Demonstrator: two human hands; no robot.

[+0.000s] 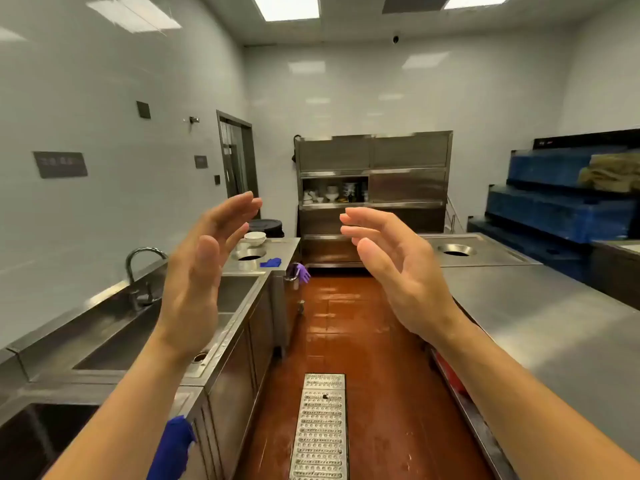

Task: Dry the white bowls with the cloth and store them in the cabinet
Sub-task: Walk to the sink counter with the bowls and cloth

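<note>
While left hand (194,271) and right hand (394,271) spread open and empty, the white bowls (255,238) sit well ahead. Fetch what looks like the cloth (270,262) first.

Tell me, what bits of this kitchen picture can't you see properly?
All in the head view:
- White bowls: far away, right beside the fingers of the left hand; too small to count.
- Dishes on the open shelf of the cabinet: tiny and blurred.
- Wall sign: its writing is blurred.
- Blue thing at the bottom: cut off by the picture's edge; cloth or glove, cannot tell.
</note>
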